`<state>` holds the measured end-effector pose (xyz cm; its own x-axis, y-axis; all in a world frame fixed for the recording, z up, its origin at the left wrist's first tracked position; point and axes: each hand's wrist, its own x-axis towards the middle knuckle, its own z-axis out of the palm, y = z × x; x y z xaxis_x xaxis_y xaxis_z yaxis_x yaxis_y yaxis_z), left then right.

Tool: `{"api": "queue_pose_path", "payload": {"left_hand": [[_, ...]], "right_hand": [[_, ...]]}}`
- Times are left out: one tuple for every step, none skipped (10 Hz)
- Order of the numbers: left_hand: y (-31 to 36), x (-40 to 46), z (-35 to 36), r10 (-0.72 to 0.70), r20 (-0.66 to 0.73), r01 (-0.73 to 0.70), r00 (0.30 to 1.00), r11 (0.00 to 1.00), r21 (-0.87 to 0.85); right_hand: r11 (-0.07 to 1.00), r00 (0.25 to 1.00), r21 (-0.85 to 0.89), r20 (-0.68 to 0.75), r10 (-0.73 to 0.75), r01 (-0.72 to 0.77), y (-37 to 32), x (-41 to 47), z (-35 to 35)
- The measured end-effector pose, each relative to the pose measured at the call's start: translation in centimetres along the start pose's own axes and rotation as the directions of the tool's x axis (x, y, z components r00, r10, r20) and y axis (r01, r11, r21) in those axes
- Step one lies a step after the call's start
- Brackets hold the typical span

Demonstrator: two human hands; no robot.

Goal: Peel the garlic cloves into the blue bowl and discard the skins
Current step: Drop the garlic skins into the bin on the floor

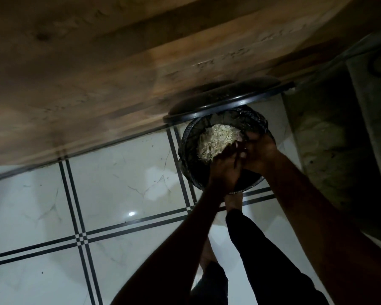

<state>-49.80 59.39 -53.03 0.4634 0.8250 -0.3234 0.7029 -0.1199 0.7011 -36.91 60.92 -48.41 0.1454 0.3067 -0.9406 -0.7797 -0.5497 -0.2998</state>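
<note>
Both hands, left hand (226, 170) and right hand (259, 151), pressed together above skins (215, 140) in bin (186, 148)

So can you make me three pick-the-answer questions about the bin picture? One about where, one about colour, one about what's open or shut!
1. Where are the pale skins?
A. on the floor
B. in the bin
C. on the wall

2. What colour are the lines between the floor tiles?
A. red
B. yellow
C. black

3. How is the bin's lid?
A. raised
B. shut flat on the bin
C. lying on the floor

Answers:
1. B, the pale heap lies inside the bin, within its dark liner.
2. C, dark double lines cross the pale tiles.
3. A, the lid stands up behind the bin's open mouth, and both hands, left and right, are over the opening.
</note>
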Motion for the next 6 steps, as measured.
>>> {"api": "queue_pose_path", "payload": {"left_hand": [[-0.5, 0.9, -0.6, -0.286, 0.032, 0.281, 0.958, 0.954, 0.101], [4.9, -0.5, -2.1, -0.122, 0.083, 0.138, 0.989, 0.966, -0.218], [1.8, -0.9, -0.9, -0.024, 0.168, 0.022, 0.985, 1.000, 0.013], [-1.4, -0.1, -2.6, -0.275, 0.054, 0.265, 0.960, 0.953, 0.146], [1.9, -0.8, -5.0, -0.169, -0.058, 0.168, 0.984, 0.986, -0.019], [5.9, -2.8, -8.2, -0.142, -0.120, 0.125, 0.983, 0.983, -0.137]], "right_hand": [[1.000, 0.999, 0.001, -0.016, -0.027, 0.028, 0.3, -0.8, -0.2], [0.998, 0.923, -0.019, -0.380, -0.068, 0.066, -0.1, 0.6, -0.7], [0.973, 0.611, 0.108, 0.790, 0.040, -0.203, 0.8, -0.3, -1.5], [0.997, 0.986, -0.054, 0.158, 0.057, -0.049, -0.6, -0.8, -2.9], [0.988, 0.997, -0.156, 0.079, 0.003, 0.010, 0.1, -4.7, -2.7], [0.981, 0.995, -0.170, 0.050, -0.090, 0.097, -0.8, -9.7, -2.2]]}}
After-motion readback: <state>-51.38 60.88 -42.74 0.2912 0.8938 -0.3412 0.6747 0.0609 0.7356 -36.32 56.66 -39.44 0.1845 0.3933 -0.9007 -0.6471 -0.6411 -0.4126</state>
